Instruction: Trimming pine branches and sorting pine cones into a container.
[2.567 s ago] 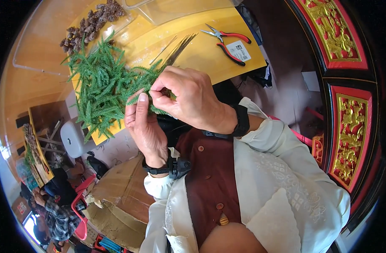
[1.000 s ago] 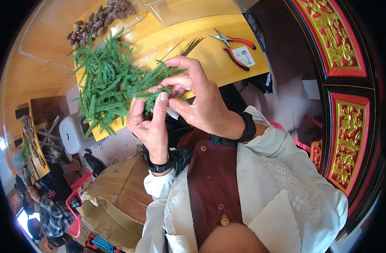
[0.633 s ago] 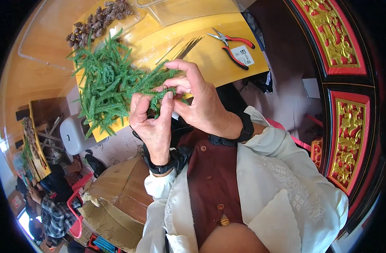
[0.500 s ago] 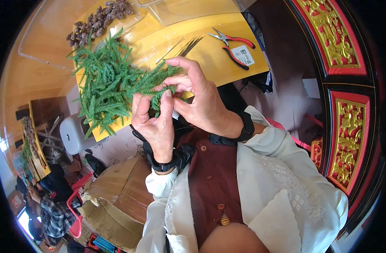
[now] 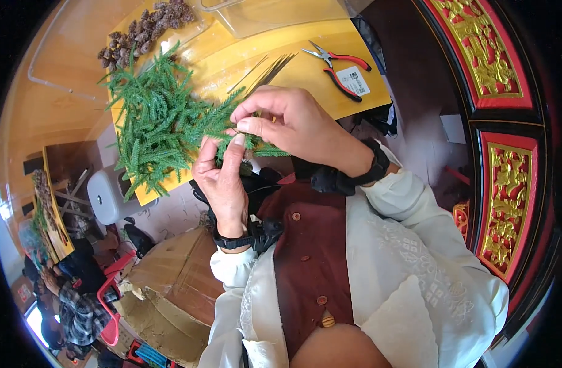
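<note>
My left hand [image 5: 222, 181] and my right hand [image 5: 293, 122] meet just in front of my chest, both pinching a small green fir-like sprig [image 5: 247, 142]. The sprig pokes out between the fingers, its stem hidden by them. Right beyond the hands lies a pile of the same green sprigs [image 5: 155, 122] on a yellow table [image 5: 330, 92]. Both wrists wear black bands.
Red-handled pliers [image 5: 336, 64] and a bundle of thin dark wires [image 5: 268, 67] lie on the table's right part. Brown pine cones [image 5: 143, 30] sit at the far left, by clear plastic trays [image 5: 275, 12]. A cardboard box [image 5: 170, 276] stands below; a person sits lower left.
The left hand has dropped a little and the right hand's fingers have shifted on the sprig; both stay closed on it. The view has tilted slightly.
</note>
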Demonstrator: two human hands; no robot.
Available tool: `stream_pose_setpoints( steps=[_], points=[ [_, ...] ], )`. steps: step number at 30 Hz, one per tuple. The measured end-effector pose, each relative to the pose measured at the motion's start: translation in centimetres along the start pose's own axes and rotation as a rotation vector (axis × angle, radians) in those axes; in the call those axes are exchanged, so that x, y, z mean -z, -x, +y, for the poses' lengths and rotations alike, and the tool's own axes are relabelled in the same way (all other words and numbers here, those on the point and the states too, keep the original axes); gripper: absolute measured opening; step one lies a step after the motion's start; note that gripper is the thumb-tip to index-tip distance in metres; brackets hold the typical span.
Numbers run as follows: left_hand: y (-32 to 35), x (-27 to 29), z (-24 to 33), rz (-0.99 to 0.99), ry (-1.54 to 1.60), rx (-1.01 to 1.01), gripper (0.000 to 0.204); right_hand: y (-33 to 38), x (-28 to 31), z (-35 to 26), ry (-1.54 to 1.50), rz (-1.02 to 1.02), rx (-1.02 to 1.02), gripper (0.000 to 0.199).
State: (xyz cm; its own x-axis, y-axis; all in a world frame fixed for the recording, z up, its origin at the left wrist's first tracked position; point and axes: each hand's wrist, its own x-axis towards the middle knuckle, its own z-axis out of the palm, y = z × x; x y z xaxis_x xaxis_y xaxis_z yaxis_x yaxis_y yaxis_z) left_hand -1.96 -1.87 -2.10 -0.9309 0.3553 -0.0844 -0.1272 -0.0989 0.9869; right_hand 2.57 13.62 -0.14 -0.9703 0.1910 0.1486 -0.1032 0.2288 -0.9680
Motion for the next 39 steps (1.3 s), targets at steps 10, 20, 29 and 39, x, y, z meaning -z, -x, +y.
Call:
stream_pose_setpoints(
  steps=[10,20,29,39],
  points=[
    [-0.3,1.7,0.0,-0.261,0.383,0.230,0.019,-0.4,1.7,0.2,0.058,-0.091,0.244,0.008],
    [-0.5,2.6,-0.2,-0.522,0.576,0.528,0.029,-1.3,2.6,-0.4,0.085,-0.329,0.832,0.007],
    [-0.2,-0.3,0.9,-0.141,-0.458,-0.252,0.014,0.9,1.0,0.5,0.263,0.046,0.363,0.005],
    [0.2,-0.9,0.5,-0.035,-0.262,-0.134,0.005,1.6,0.3,0.1,-0.097,0.093,-0.136,0.014]
  ],
)
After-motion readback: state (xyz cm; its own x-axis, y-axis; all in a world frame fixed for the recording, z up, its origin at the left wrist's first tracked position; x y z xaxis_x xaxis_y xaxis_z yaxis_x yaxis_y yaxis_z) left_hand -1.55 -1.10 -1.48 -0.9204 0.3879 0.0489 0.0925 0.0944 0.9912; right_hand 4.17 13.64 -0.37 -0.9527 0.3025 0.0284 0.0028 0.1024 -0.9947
